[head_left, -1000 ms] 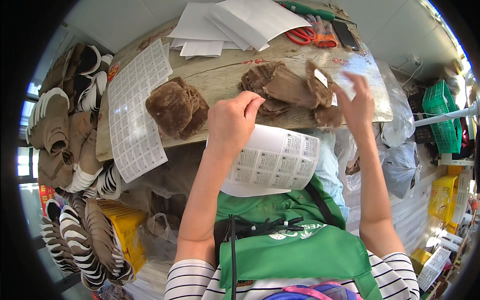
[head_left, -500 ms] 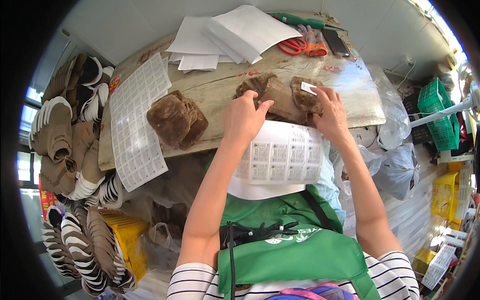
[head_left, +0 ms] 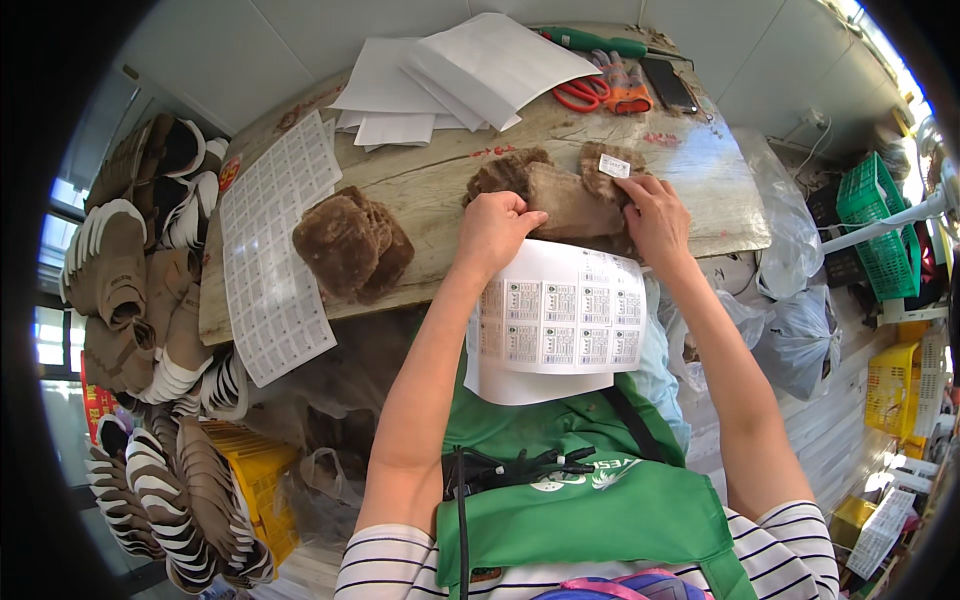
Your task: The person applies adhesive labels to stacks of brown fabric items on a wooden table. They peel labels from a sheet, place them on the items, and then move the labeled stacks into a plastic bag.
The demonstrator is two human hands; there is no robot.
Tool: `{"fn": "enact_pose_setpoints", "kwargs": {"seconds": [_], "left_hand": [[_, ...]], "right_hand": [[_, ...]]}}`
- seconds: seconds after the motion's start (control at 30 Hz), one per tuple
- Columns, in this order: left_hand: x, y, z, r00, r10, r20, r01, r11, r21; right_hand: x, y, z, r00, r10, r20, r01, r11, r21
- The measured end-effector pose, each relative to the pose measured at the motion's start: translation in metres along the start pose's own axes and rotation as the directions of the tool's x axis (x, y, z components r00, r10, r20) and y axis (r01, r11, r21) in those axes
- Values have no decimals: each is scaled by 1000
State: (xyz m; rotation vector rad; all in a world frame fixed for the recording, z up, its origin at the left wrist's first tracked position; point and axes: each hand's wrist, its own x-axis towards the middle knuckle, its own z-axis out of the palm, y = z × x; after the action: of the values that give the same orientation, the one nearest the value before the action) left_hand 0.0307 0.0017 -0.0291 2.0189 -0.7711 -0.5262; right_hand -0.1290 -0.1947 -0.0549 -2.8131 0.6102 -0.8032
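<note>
- We see the left hand (head_left: pixel 497 228) reaching up from the lower edge, forearm nearly upright in the picture, fingers curled and pinched on the near edge of a brown fuzzy slipper insole (head_left: pixel 566 203).
- The right hand (head_left: pixel 655 215) comes in from the lower right, forearm slanting up and to the left; its fingers lie close together and bent, pressing down on the right end of the same brown piece. We cannot tell whether its thumb grips underneath.
- The insole lies on the worn wooden worktable (head_left: pixel 440 185), between the two hands, its long axis running roughly left to right across the picture, tilted slightly down at the right.
- Just beyond it sits another brown fuzzy piece carrying a small white sticker label (head_left: pixel 614 165), close to the right fingertips.
- A white sheet of printed sticker labels (head_left: pixel 560 320) hangs over the near table edge, just below both hands, above our green apron (head_left: pixel 590 500).
- A stack of brown fuzzy insoles (head_left: pixel 352 243) rests to the left of the left hand, apart from it.
- A longer sheet of labels (head_left: pixel 272 250) drapes over the left end of the table.
- At the far side lie loose white papers (head_left: pixel 460 80) and red-handled scissors (head_left: pixel 588 93).
- Striped-soled slippers (head_left: pixel 150 300) are piled at the left.
</note>
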Motion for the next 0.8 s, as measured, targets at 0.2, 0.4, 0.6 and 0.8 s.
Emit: {"fn": "enact_pose_setpoints", "kwargs": {"seconds": [0.2,0.4,0.6,0.8], "left_hand": [[-1,-2,-12,998,-31,64,46,967,-249],[3,-7,-21,992,7,130,57,877,-478],[-9,10,-63,924,55,377,96,924,-370],[-18,28,-84,875,152,460,28,932,-360]], "right_hand": [[19,21,-20,974,179,-137,-163,979,123],[-5,27,-29,999,2,-35,2,990,139],[9,-30,-72,994,6,110,-59,873,484],[43,-64,-49,966,-109,235,-135,561,817]]}}
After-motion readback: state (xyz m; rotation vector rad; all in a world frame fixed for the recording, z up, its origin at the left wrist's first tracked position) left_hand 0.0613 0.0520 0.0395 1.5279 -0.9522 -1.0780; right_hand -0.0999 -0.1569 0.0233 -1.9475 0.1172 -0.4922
